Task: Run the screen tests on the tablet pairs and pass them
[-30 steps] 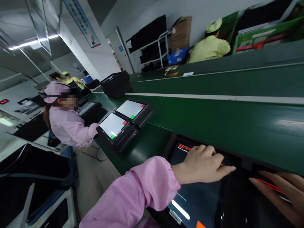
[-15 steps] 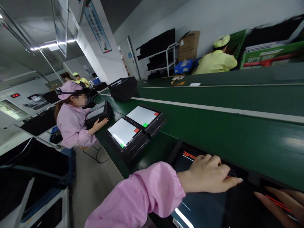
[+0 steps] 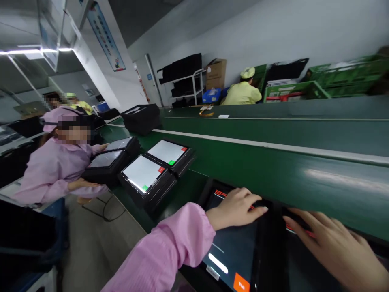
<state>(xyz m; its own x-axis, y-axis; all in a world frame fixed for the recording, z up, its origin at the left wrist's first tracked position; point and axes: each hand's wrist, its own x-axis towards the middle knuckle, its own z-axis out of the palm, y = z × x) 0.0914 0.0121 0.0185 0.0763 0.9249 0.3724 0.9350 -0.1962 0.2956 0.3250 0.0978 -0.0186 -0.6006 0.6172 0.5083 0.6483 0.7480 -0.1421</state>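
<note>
My left hand (image 3: 238, 209), below a pink sleeve, rests palm down over the upper part of a dark-screened tablet (image 3: 232, 247). Its fingers are spread and hold nothing. Red text shows at that screen's top, and an orange button at its bottom. To the right, my right hand (image 3: 334, 243) lies with fingers stretched over the top of a second dark tablet (image 3: 304, 263), which also shows red text. Left of them stand two stacks topped by lit white screens, the near tablet (image 3: 144, 172) and the far tablet (image 3: 168, 152), each with red and green corner buttons.
A person in pink (image 3: 57, 162) sits at the left beside two more stacks (image 3: 106, 160). Black trays (image 3: 141, 117) stand farther back on the green table (image 3: 243, 162). Across it are a person in yellow (image 3: 243, 91), green crates (image 3: 343, 79) and cardboard boxes (image 3: 215, 73).
The view has turned right, so the scene sits farther left. More of my right hand and its tablet shows. The pink-clad person's hands have moved apart, and two stacks are visible there.
</note>
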